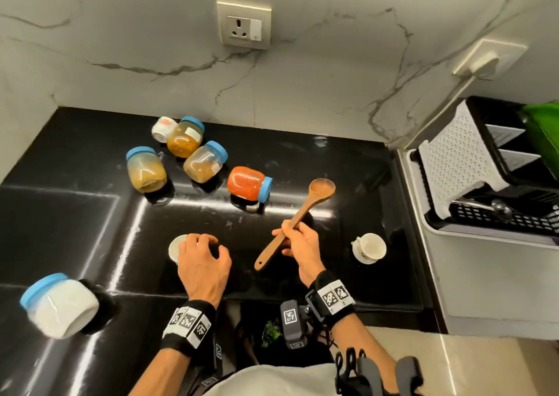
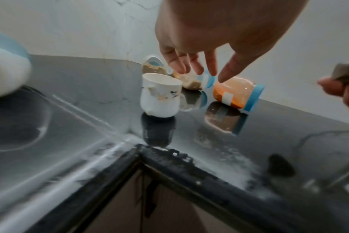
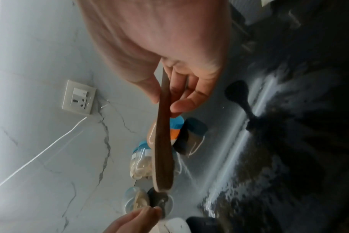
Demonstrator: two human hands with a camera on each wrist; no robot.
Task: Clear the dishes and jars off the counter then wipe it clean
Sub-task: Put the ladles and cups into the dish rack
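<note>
**Spoon up, cup next**

Left hand (image 1: pixel 203 262) hovers over the near white cup (image 2: pixel 159 94), fingers spread and empty, not touching it, likely lining up a top grab. Right hand (image 1: pixel 299 244) pinches the wooden spoon (image 1: pixel 298 217) mid-handle, bowl raised off the black counter (image 1: pixel 75 214), probably bound for the dish rack (image 1: pixel 484 184). Blue-lidded jars (image 1: pixel 205 161) lie tipped near the wall; second cup (image 1: pixel 369 248) sits right.
</note>
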